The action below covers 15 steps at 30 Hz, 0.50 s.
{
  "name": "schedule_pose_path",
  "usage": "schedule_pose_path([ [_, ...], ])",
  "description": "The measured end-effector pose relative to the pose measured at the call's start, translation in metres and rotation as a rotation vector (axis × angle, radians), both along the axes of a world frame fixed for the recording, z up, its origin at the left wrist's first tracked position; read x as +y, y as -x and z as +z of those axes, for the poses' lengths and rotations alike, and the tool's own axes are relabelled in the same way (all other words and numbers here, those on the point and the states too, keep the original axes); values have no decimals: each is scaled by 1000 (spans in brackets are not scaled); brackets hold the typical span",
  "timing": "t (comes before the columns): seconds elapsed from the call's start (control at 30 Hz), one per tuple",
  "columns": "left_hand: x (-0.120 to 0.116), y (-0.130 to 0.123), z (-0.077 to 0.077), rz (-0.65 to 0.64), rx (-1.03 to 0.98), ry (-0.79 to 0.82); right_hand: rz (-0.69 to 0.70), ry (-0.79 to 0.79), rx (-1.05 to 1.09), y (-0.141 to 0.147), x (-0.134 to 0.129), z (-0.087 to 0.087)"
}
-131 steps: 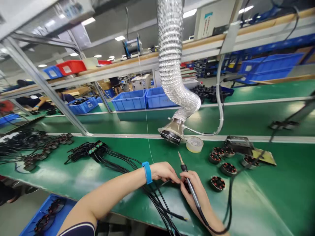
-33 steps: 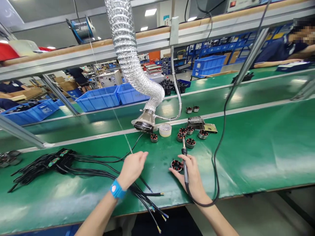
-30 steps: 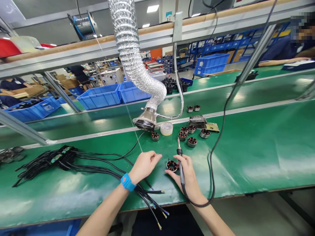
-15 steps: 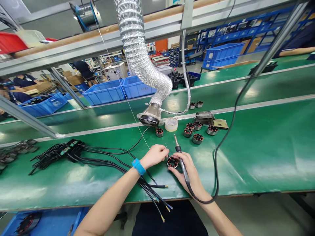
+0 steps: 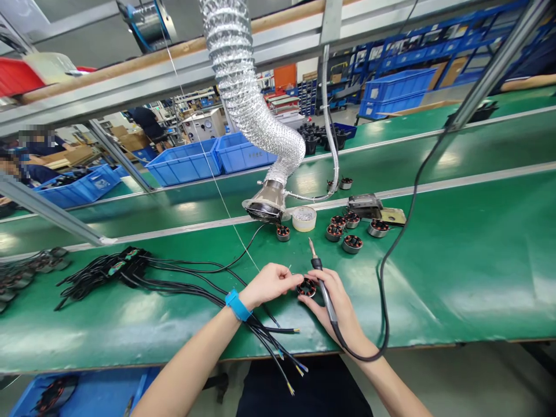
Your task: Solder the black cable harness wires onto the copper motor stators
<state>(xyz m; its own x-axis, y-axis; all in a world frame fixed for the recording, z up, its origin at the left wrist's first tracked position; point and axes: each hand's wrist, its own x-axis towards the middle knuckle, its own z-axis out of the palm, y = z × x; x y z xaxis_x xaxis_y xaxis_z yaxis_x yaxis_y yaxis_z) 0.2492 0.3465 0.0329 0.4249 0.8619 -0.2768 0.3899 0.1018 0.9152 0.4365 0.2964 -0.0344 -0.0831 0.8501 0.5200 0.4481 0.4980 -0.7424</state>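
Note:
My left hand (image 5: 267,285) pinches a thin solder wire (image 5: 217,202) that runs down from an overhead spool (image 5: 147,23), its tip showing just past my fingers. My right hand (image 5: 337,304) grips a black-handled soldering iron (image 5: 324,289), with the bare tip pointing up and away from me. Between my hands, a small motor stator with red-and-black windings (image 5: 306,287) lies on the green bench (image 5: 460,278), touched by my right fingers. A black cable bundle (image 5: 130,266) lies to the left, and its loose wire ends (image 5: 278,341) pass under my left wrist.
Several more stators (image 5: 353,243) stand beyond my hands, near a metal holder (image 5: 364,205) and a round tin (image 5: 304,219). A fume extractor nozzle (image 5: 264,208) hangs on a foil duct (image 5: 243,87). The iron's cord (image 5: 408,231) crosses the bench. Blue crates (image 5: 185,163) sit behind.
My left hand has moved from spread fingers over the cables to a pinch on the solder wire beside the stator. The view has swung from the bench's right side toward its middle.

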Motion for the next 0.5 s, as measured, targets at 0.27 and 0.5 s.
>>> schedule_pose_path([
  [0.27,2,4,-6,-16,-305,364,7,1,7,-1,-1,0],
  [0.5,-13,4,-5,22,-144,179,8,5,18,0,-1,1],
])
